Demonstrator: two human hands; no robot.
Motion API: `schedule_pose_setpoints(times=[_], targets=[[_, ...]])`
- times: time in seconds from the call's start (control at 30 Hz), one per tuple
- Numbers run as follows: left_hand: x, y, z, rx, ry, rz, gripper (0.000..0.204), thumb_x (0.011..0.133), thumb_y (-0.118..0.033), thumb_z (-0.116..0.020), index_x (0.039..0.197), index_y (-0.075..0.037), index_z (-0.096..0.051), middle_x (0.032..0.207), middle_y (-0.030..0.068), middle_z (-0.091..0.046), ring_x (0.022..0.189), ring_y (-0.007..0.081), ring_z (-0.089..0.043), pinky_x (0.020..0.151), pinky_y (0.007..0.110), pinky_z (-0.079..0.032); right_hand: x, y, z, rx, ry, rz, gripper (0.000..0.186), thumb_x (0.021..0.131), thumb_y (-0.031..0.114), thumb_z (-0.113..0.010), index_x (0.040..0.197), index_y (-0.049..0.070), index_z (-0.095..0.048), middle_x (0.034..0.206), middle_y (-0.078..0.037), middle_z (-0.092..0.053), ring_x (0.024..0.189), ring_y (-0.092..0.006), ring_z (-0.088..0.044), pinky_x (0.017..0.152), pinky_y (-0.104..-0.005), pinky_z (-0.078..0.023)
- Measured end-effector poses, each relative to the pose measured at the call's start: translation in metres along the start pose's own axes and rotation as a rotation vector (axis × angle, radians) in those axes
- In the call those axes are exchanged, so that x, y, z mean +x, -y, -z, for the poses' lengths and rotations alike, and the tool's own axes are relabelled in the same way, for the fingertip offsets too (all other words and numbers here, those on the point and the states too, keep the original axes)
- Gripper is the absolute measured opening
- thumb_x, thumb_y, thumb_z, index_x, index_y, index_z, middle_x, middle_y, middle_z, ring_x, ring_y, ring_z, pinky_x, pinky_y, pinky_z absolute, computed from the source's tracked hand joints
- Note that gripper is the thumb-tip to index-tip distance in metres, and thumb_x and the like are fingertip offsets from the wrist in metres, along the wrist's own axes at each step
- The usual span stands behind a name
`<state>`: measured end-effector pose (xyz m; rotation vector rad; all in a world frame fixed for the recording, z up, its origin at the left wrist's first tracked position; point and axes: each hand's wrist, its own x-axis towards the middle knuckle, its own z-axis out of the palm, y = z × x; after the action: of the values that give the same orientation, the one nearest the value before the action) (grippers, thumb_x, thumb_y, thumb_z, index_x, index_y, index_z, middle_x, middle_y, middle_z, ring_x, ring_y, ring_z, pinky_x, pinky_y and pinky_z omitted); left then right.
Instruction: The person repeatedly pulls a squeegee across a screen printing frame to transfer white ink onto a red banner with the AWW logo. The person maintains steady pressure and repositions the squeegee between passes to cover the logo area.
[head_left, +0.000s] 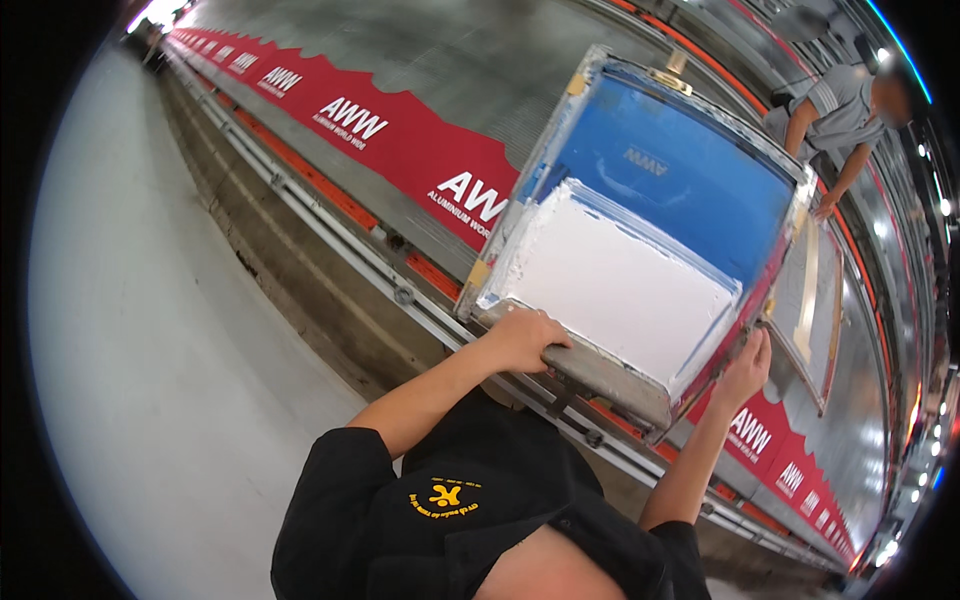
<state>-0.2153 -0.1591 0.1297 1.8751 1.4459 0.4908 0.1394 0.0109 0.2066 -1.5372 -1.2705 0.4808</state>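
Note:
A screen-printing frame point(530, 183) with a blue screen point(670, 190) fills the upper middle right, its lower part covered by a slab of white ink point(615, 285). A grey bar point(625, 390) runs along its near edge. My left hand point(525, 345) grips that near edge at the bar's left part, fingers curled over it. My right hand point(745, 370) grips the frame's lower right side, fingers bent round the edge; part of that grip is hidden. Beneath the frame lies a long grey sheet with red printed bands point(410, 150) bearing white lettering.
A metal rail point(340, 245) and concrete edge run diagonally beside a pale floor point(130, 330). A co-worker point(840, 110) in grey bends at upper right, hand near another frame point(825, 330) leaning right of mine. Long tables with lights recede at the far right.

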Motion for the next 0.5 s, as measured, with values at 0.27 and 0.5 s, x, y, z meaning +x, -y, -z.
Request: schedule_pose_setpoints(times=[0.27, 0.5], targets=[[-0.029, -0.100, 0.074, 0.100, 0.013, 0.112, 0.045, 0.076, -0.030, -0.089, 0.117, -0.018, -0.077, 0.116, 0.0048, -0.077, 0.110, 0.0313, -0.069, 0.095, 0.045, -0.056, 0.023, -0.008, -0.003, 0.054, 0.019, -0.097, 0.032, 0.105, 0.024, -0.069, 0.122, -0.002, -0.075, 0.099, -0.004, -0.074, 0.082, -0.0082, -0.063, 0.074, -0.0261, -0.053], [0.146, -0.153, -0.104, 0.159, 0.117, 0.211, 0.044, 0.076, -0.027, -0.090, 0.116, -0.014, -0.079, 0.115, 0.0074, -0.077, 0.111, 0.0333, -0.070, 0.095, 0.045, -0.056, 0.123, -0.239, 0.065, 0.028, 0.039, -0.278, 0.035, 0.103, 0.032, -0.069, 0.117, 0.000, -0.075, 0.102, -0.014, -0.079, 0.094, -0.0228, -0.074, 0.086, -0.0358, -0.057]])
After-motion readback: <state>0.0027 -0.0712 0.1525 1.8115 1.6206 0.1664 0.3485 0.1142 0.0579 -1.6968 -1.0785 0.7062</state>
